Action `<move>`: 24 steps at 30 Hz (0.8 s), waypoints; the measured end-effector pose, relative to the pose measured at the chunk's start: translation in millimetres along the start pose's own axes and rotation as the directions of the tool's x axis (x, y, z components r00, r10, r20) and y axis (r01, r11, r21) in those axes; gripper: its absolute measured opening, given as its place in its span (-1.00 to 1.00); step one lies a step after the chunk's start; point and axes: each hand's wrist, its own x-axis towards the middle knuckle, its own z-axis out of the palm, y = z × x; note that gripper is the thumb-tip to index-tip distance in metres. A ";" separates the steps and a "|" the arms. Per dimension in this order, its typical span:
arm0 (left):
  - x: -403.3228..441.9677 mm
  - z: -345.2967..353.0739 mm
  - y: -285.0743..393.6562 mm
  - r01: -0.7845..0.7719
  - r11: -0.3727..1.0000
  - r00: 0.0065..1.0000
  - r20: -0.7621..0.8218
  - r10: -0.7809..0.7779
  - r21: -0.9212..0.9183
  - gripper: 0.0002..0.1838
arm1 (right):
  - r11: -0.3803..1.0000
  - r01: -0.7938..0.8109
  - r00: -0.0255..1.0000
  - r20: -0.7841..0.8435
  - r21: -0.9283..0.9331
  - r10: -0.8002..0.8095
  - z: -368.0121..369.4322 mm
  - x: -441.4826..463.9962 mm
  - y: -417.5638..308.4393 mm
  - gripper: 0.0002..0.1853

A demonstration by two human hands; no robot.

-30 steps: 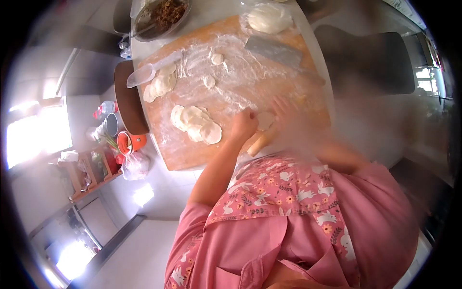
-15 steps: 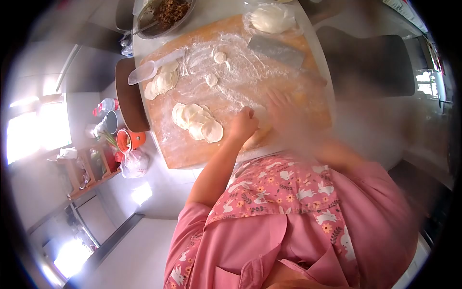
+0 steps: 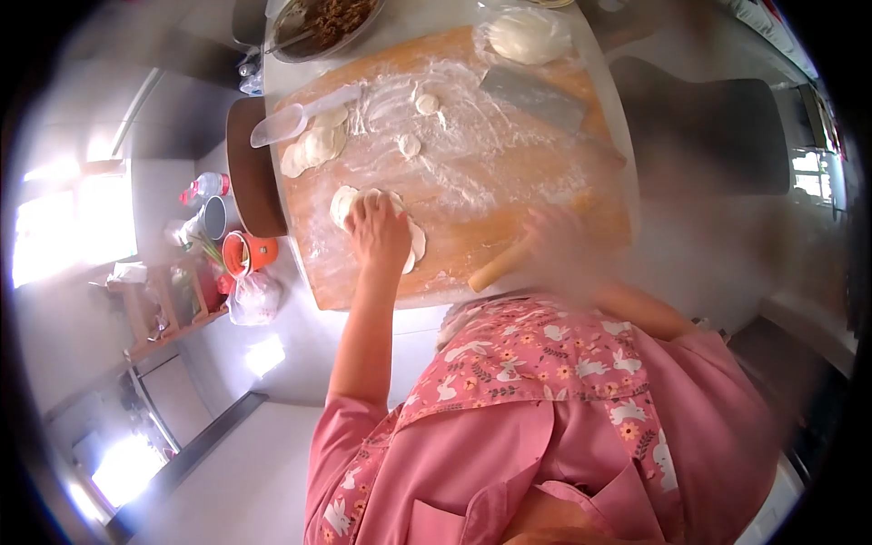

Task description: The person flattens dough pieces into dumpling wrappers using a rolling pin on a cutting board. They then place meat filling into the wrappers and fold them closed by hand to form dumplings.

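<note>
My left hand [image 3: 378,229] is over the near pile of flat dough rounds [image 3: 416,245], its fingertips on the rounds; whether it grips one is hidden. My right hand [image 3: 556,238] is blurred, at the upper end of a wooden rolling pin [image 3: 495,270] near the board's front edge. Its fingers are too smeared to read. Two small dough discs [image 3: 427,104] [image 3: 410,145] lie on the floured wooden board [image 3: 481,227]. Another pile of rounds [image 3: 313,150] is at the board's left, beside a clear plastic scoop [image 3: 280,125].
A grey metal blade [image 3: 534,97] lies at the board's upper right, below bagged dough [image 3: 529,36]. A bowl of brown filling [image 3: 325,25] stands at the upper left. A brown chair back [image 3: 252,168] touches the left side; an orange bucket [image 3: 258,252] is beyond.
My left hand has moved left from beside the rolling pin onto the near pile of rounds. The dough round between my hands is gone from there. The view has shifted slightly.
</note>
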 end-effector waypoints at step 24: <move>29.8 61.5 152.1 -0.201 0.815 0.906 0.213 0.366 -0.544 -0.80 | 0.990 -0.127 0.963 -0.233 0.058 0.137 3.3 37.9 37.7 -0.45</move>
